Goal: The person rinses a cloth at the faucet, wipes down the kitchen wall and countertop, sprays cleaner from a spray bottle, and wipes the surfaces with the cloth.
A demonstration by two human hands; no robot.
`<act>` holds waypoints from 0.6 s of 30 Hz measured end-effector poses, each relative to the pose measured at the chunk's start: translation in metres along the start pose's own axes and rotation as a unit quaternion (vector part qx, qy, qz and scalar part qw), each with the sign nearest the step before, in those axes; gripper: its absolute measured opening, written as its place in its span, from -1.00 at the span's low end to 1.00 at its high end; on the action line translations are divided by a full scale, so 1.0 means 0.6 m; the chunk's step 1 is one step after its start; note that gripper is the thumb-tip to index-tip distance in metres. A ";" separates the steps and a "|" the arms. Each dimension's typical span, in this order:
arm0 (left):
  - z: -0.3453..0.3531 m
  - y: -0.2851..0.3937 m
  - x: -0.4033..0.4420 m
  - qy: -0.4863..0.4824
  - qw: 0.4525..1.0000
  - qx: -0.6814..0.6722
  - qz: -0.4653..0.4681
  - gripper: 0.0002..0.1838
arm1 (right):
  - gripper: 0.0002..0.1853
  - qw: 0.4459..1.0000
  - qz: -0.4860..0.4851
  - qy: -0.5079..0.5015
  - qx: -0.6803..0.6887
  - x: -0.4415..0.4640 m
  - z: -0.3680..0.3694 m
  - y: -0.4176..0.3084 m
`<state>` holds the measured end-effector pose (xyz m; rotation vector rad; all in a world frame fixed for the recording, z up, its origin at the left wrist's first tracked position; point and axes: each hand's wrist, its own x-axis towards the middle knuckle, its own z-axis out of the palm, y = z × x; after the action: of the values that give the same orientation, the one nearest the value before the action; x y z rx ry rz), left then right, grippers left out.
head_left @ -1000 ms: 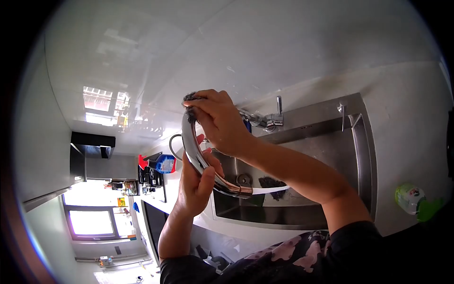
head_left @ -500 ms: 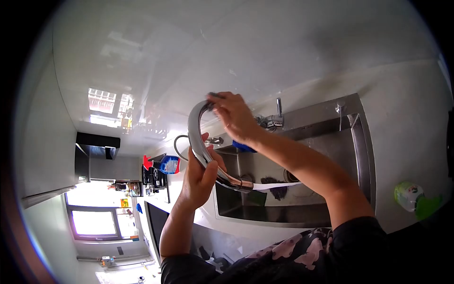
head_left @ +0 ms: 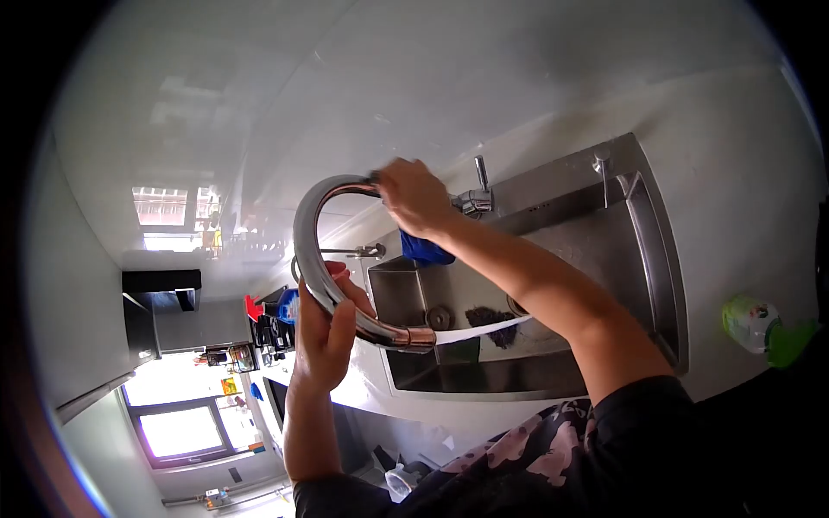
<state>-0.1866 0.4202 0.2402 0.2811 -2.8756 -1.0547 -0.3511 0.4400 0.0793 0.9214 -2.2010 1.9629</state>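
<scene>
A curved chrome faucet (head_left: 306,233) arches over the steel sink (head_left: 669,285), with water streaming from its spout end. My left hand (head_left: 326,332) is wrapped round the arch near the spout. Farther along the neck, my right hand (head_left: 410,198) is closed, slightly blurred, round the faucet with a dark scrubber (head_left: 375,178), mostly hidden by the fingers. A blue cloth (head_left: 425,249) lies at the sink's back edge below my right hand. The lever handle (head_left: 481,173) stands by the faucet base.
A dark mesh clump (head_left: 492,326) and a drain (head_left: 439,318) are in the sink. A soap dispenser (head_left: 603,164) stands on its rim. The green-capped bottle (head_left: 749,326) is at right; a blue spray bottle (head_left: 288,306) with red trigger is at left.
My right hand has moved along the neck from the top of the arch toward the faucet base. The blue cloth shows more. The camera view has shifted and tilted slightly.
</scene>
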 end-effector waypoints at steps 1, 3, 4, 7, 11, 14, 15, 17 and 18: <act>0.002 -0.004 0.001 -0.001 1.000 -0.002 0.013 -0.54 | -0.77 0.999 0.033 -0.006 -0.001 -0.020 0.001 0.028; 0.008 -0.008 0.002 0.002 1.000 -0.024 0.017 -0.56 | -0.76 0.998 0.065 -0.009 -0.006 -0.062 0.019 0.080; 0.010 -0.008 0.002 0.001 0.999 -0.027 0.020 -0.56 | -0.76 0.998 0.052 0.027 -0.035 -0.083 0.028 0.097; 0.008 -0.007 -0.002 0.006 0.999 -0.044 -0.027 -0.57 | -0.72 0.987 0.012 0.039 -0.155 -0.117 0.013 0.116; 0.021 -0.037 -0.002 0.027 0.990 -0.132 0.034 -0.50 | -0.66 0.961 -0.034 -0.069 -0.264 -0.223 -0.032 0.137; 0.090 -0.070 -0.023 0.122 0.907 -0.403 0.004 -0.20 | -0.76 0.947 0.089 -0.100 -0.291 -0.330 -0.071 0.211; 0.124 -0.092 -0.032 0.132 0.864 -0.484 -0.039 -0.18 | -0.74 0.924 0.165 -0.152 -0.311 -0.356 -0.096 0.219; 0.202 -0.121 -0.051 0.172 0.789 -0.580 -0.107 -0.33 | -0.62 0.867 0.230 -0.171 -0.409 -0.396 -0.125 0.195; 0.232 -0.127 -0.055 0.151 0.662 -0.720 -0.145 -0.55 | -0.62 0.866 0.219 -0.173 -0.414 -0.396 -0.119 0.183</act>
<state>-0.1601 0.4575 0.0848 0.6328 -1.0000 -2.5176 -0.2307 0.6002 -0.1035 0.6847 -3.2280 0.7105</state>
